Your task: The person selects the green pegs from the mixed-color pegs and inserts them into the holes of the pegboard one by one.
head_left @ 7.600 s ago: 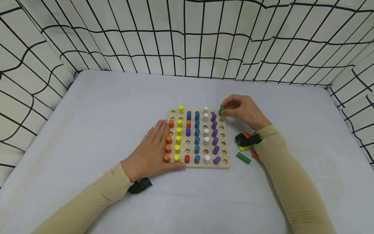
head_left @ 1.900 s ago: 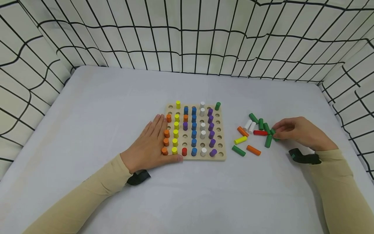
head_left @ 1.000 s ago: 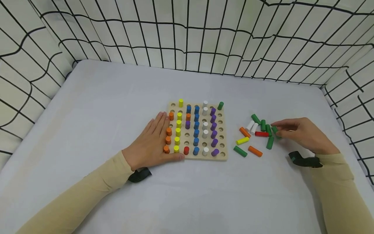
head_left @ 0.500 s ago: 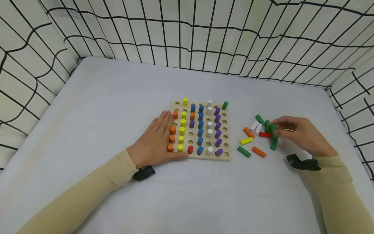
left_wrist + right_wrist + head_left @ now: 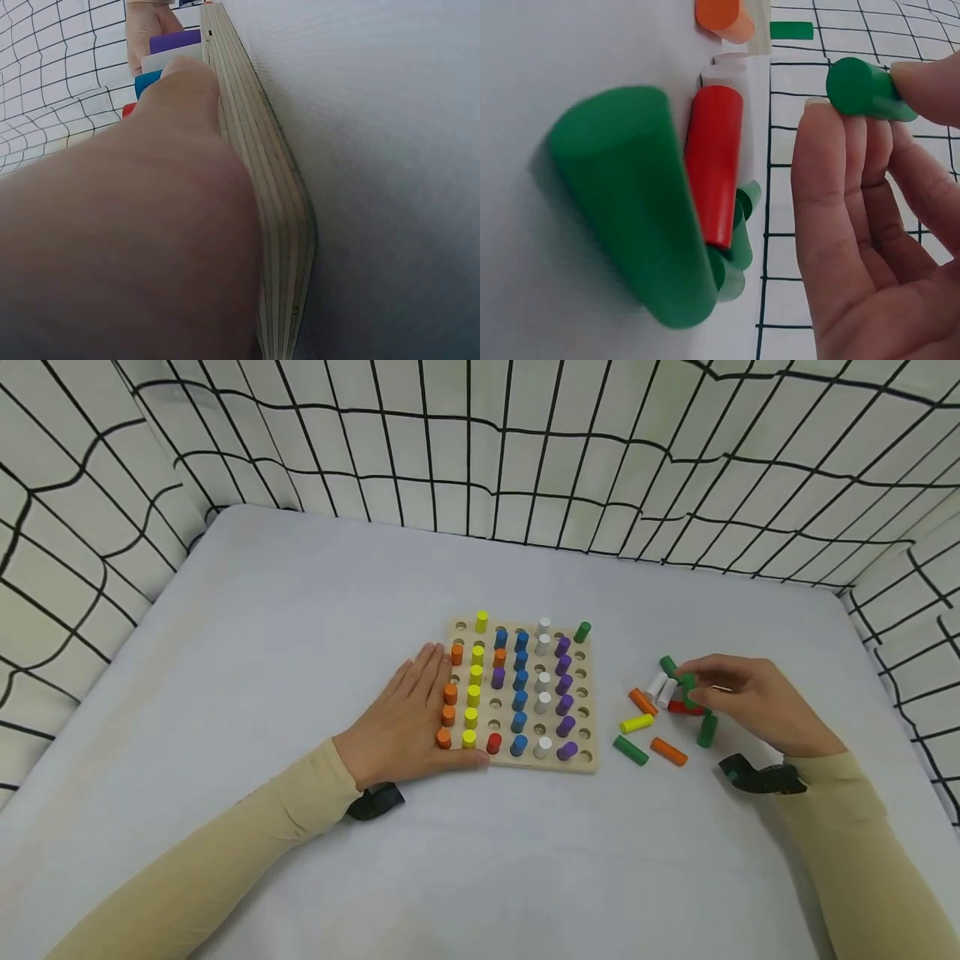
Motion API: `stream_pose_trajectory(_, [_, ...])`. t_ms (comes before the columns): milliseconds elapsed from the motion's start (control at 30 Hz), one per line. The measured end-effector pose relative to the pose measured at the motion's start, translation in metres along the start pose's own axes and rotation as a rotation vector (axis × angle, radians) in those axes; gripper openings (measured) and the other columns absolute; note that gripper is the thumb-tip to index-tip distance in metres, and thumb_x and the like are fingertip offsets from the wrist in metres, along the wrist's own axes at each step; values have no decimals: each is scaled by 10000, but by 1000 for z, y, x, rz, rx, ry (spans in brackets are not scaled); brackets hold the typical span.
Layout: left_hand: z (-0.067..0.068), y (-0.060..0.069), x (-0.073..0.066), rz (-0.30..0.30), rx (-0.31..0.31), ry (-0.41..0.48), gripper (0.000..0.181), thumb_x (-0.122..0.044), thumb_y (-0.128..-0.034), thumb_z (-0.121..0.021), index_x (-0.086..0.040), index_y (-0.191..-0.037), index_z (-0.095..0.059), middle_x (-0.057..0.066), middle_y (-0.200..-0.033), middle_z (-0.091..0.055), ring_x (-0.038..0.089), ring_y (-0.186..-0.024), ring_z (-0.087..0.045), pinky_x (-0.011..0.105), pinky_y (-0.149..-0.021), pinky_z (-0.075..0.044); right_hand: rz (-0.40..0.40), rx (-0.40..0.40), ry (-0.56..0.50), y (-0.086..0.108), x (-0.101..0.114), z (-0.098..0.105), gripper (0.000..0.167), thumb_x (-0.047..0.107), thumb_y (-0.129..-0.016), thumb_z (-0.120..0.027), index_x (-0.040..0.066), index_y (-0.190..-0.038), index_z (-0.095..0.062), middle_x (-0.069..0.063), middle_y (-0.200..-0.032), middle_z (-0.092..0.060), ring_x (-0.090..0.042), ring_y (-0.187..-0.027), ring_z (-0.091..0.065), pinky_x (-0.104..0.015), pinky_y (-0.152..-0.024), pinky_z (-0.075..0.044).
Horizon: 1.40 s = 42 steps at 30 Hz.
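Note:
A wooden pegboard [image 5: 525, 763] carries columns of coloured pegs, and its right column has one green peg [image 5: 582, 632] in the far corner hole. My left hand [image 5: 401, 722] lies along the board's left side, fingers straight, thumb against the front edge. Close up, the left wrist view gives the thumb on the board's layered edge [image 5: 274, 225]. Over the loose pegs, my right hand [image 5: 753, 702] pinches a green peg [image 5: 855, 88] between thumb and fingertips. In the right wrist view this peg is up off the table.
Right of the board lie loose pegs: a red peg [image 5: 714, 165], a yellow peg [image 5: 637, 723], orange pegs [image 5: 669, 752], white pegs and several green ones [image 5: 707, 731]. A black wire grid [image 5: 495, 460] stands behind the white table [image 5: 337, 593].
Earlier my right hand held a green peg at the board's far right corner, where one now stands. It went to the loose pegs, picked up another green one and shifted slightly left.

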<state>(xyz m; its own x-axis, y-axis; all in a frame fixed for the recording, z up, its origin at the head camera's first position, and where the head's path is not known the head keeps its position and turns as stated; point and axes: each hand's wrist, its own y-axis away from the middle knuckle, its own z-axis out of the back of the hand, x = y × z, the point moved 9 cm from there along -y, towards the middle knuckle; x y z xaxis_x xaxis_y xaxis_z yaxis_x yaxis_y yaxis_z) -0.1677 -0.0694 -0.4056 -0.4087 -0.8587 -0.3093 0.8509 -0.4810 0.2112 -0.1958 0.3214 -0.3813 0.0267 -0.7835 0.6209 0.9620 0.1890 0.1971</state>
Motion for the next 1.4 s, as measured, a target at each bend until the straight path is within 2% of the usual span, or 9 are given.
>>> stream_pose_trajectory(167, [-2, 0, 1, 3, 6, -2, 1313, -835, -826, -593, 17, -1647, -24, 189, -1759, 34, 372, -1649, 42, 534, -1349, -67, 8, -4, 4, -8, 12, -3, 263, 209, -1021, -641, 225, -1271, -719, 41, -1237, -651, -32, -1015, -635, -124, -826, -520])
stream_pose_trajectory(367, [-2, 0, 0, 6, 4, -5, 1306, -834, -825, -593, 13, -1649, -38, 187, -1759, 23, 373, -1649, 29, 534, -1347, -78, 35, -22, -25, -13, 26, -6, 257, 204, -1009, -659, 212, -1257, -726, 24, -1179, -671, -89, -984, -639, -160, -798, -537])
stream_pose_trajectory(700, [-1, 0, -1, 13, 0, -5, 1309, -841, -821, -590, 11, -1649, -40, 184, -1759, 18, 363, -1651, 27, 526, -1349, -77, 69, -39, -61, -26, 46, -7, 271, 200, -1023, -617, 203, -1280, -706, -19, -1274, -701, -22, -1030, -666, -135, -845, -534])
stream_pose_trajectory(933, [1, 1, -1, 13, -5, -3, 1308, -837, -819, -597, 8, -1651, -45, 182, -1761, 14, 361, -1652, 24, 527, -1349, -84, 76, -66, -88, -36, 61, -9, 265, 240, -1019, -627, 206, -1269, -705, 13, -1164, -722, -179, -995, -691, -255, -785, -585])
stream_pose_trajectory(1000, [1, 1, 0, 13, -3, -3, 1309, -838, -819, -595, 8, -1651, -43, 182, -1761, 17, 361, -1651, 26, 528, -1348, -84, 91, -76, -109, -39, 66, -10, 272, 244, -1019, -636, 188, -1276, -702, 23, -1145, -721, -189, -992, -697, -243, -788, -581])
stream_pose_trajectory(1167, [1, 1, 0, 10, -3, 4, 1314, -844, -819, -591, 9, -1650, -37, 182, -1760, 19, 360, -1652, 26, 524, -1349, -82, 132, -104, -184, -45, 77, -12, 290, 223, -1014, -657, 137, -1288, -694, 50, -1107, -718, -134, -988, -698, -164, -834, -559])
stream_pose_trajectory(1400, [-1, 0, 1, 19, 1, -3, 1312, -844, -816, -593, -1, -1653, -34, 172, -1762, 22, 350, -1653, 34, 519, -1351, -73, 139, -138, -259, -53, 86, -15, 319, 245, -1007, -674, 132, -1306, -682, 91, -1083, -716, -66, -1037, -691, -164, -892, -536])
